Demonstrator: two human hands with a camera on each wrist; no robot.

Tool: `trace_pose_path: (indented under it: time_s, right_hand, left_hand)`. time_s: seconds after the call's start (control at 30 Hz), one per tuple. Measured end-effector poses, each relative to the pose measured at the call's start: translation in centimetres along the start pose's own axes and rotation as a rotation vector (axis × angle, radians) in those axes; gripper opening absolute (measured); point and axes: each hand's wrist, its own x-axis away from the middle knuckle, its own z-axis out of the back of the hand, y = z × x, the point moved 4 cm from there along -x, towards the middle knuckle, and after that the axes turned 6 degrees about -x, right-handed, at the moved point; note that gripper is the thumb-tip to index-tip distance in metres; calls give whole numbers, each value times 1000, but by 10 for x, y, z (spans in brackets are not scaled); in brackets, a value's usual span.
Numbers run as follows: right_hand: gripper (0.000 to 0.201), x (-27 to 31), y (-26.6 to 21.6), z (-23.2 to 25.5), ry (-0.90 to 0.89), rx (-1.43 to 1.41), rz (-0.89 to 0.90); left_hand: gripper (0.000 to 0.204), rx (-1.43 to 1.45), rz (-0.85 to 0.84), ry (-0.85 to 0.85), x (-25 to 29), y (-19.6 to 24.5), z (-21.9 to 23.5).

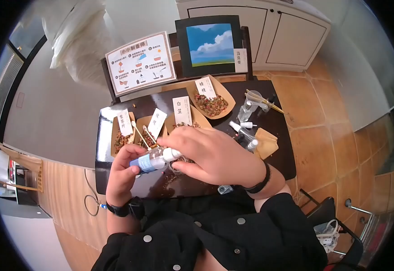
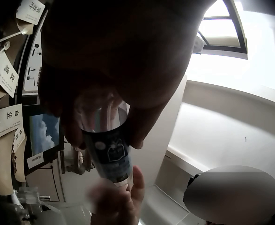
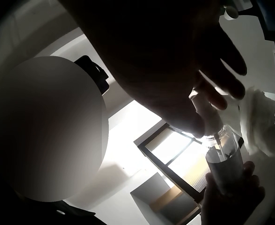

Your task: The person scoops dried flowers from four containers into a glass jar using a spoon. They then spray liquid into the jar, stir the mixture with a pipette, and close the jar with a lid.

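Over the near side of the dark table, my left hand point(image 1: 121, 177) grips a small clear spray bottle point(image 1: 147, 162) with a blue label, tilted to the right. My right hand point(image 1: 222, 158) pinches the white spray top point(image 1: 171, 154) between thumb and fingers. In the right wrist view, a thin tube runs from the top down into the clear neck of the bottle point(image 3: 226, 168). The left wrist view has the dark label point(image 2: 110, 154) below the left fingers. Beneath the hands stands a glass container, mostly hidden by the right hand.
Paper trays of dried herbs with name cards point(image 1: 211, 105) line the table's far side. An instruction sign point(image 1: 140, 63) and a sky picture point(image 1: 210, 43) lean behind them. At right are more small bottles point(image 1: 245, 133), a clear cup with sticks point(image 1: 251, 101) and a folded brown paper piece point(image 1: 266, 143).
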Motion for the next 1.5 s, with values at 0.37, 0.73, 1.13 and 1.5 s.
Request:
trace_pose_path:
  time_s: [0.37,0.73,1.13,1.5]
  right_hand:
    - [37,1,-2,1,-119,-54,-5]
    - [34,7,-4,-3,-220,95,102]
    - [32,5,-1,-1,-272,2,-59]
    - [23,8,-9,0,-251,27,70]
  left_hand:
    - [51,1,13,-57,0,1,-5]
    - [52,-27,43,-82,3,-1,-2]
    - [50,-18,50,-75,4,3,-7]
    - [50,-51,-9,-120,7,1,-14]
